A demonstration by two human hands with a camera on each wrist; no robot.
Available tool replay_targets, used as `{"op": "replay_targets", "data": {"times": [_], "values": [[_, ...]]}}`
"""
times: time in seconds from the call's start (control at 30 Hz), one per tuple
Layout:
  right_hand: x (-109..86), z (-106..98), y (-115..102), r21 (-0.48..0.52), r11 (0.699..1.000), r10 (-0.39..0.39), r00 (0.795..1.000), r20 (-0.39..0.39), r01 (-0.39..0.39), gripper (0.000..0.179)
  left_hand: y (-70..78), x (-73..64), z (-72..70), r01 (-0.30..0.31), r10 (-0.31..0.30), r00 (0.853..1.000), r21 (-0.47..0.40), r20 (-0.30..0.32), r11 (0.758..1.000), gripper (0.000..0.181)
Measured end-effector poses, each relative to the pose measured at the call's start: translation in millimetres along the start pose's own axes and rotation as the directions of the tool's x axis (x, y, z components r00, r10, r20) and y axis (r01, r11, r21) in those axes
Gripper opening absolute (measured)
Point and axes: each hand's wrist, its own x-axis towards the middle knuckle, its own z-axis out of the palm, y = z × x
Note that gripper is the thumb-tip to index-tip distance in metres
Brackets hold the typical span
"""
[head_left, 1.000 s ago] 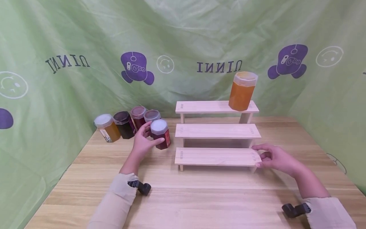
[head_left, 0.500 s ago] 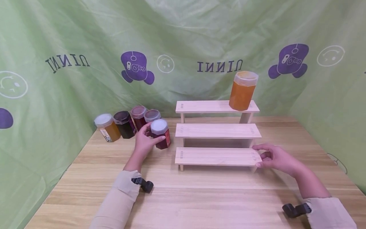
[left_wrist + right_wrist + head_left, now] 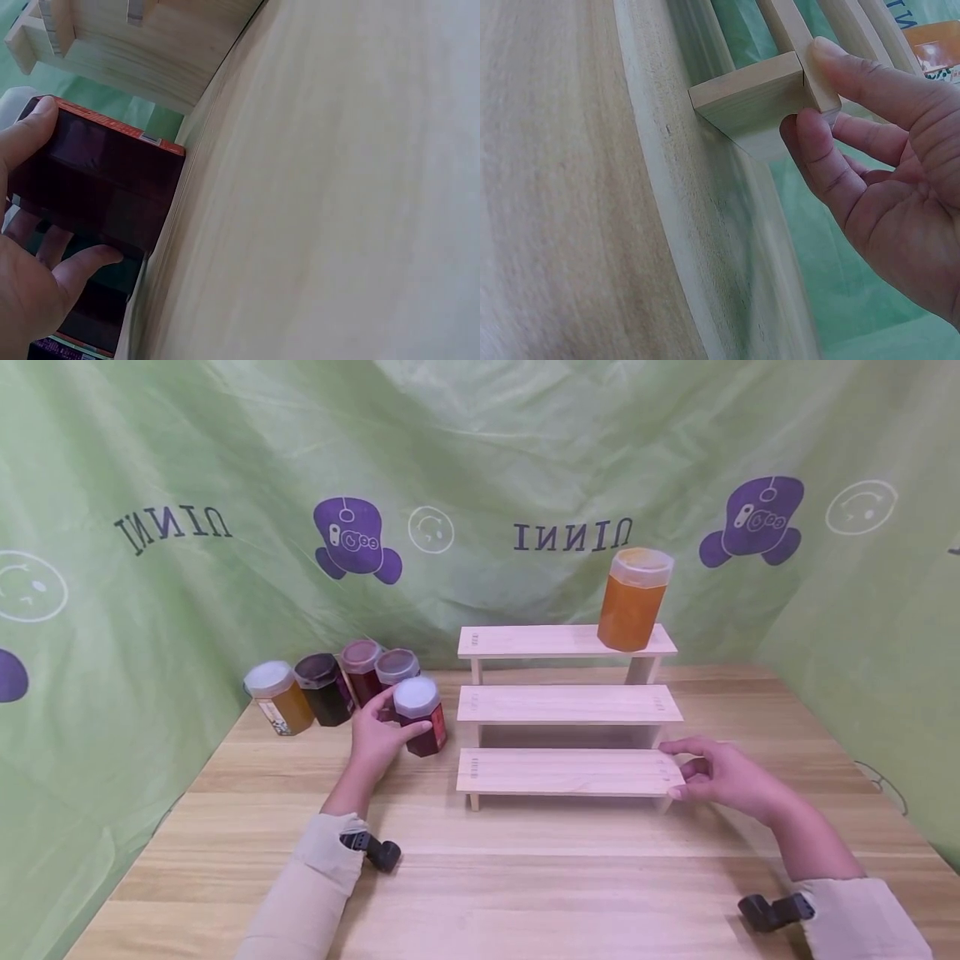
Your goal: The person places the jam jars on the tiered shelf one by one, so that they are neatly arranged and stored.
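My left hand (image 3: pixel 373 737) holds a dark red jar (image 3: pixel 429 741) with a whitish lid, thumb on the near side and fingers round the back. In the left wrist view, this jar (image 3: pixel 97 176) stands right at the tabletop, its orange-red label edge showing. A three-step wooden display rack (image 3: pixel 555 771) stands to its right. At the rack's right end, my right hand (image 3: pixel 726 779) pinches the lowest step between thumb and fingers. The right wrist view shows the thumb on the step's top (image 3: pixel 816 71) and fingertips beneath. An orange jar (image 3: pixel 633 610) sits on the top step's right end.
Behind and left of the held jar are a golden jar (image 3: pixel 281 700), a near-black jar (image 3: pixel 326 692), a red jar (image 3: pixel 362 664) and another lidded jar (image 3: pixel 397 666), partly hidden. A green printed cloth (image 3: pixel 480 452) hangs behind the wooden table (image 3: pixel 525 877).
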Motion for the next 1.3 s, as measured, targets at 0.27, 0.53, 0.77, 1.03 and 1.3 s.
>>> {"op": "replay_targets", "data": {"times": [0.27,0.53,0.77,1.03,1.3], "values": [[-0.5,0.1,1.0,0.006,1.0,0.008,1.0,-0.01,-0.008,0.069,2.8,-5.4,-0.4,-0.014,0.014,1.0,0.002,0.018,1.0,0.08],[-0.1,0.4,1.9,-0.008,1.0,0.004,1.0,-0.028,-0.004,0.068,8.3,-11.6,-1.7,-0.031,0.03,0.999,0.016,0.044,0.999,0.077],[-1.9,2.4,2.0,0.017,1.0,0.023,0.999,-0.046,-0.023,0.07,14.9,-16.5,-3.8,-0.026,0.024,0.998,0.034,0.053,0.999,0.08],[-1.4,3.2,4.6,0.038,0.999,0.022,0.999,-0.042,-0.021,0.07,24.3,-19.4,-6.4,-0.032,0.031,0.999,0.027,0.042,0.999,0.081],[-1.9,4.2,4.2,0.037,0.999,0.014,0.999,-0.043,-0.013,0.07,33.3,-20.8,-9.7,-0.055,0.055,0.998,0.007,0.039,0.998,0.08]]}}
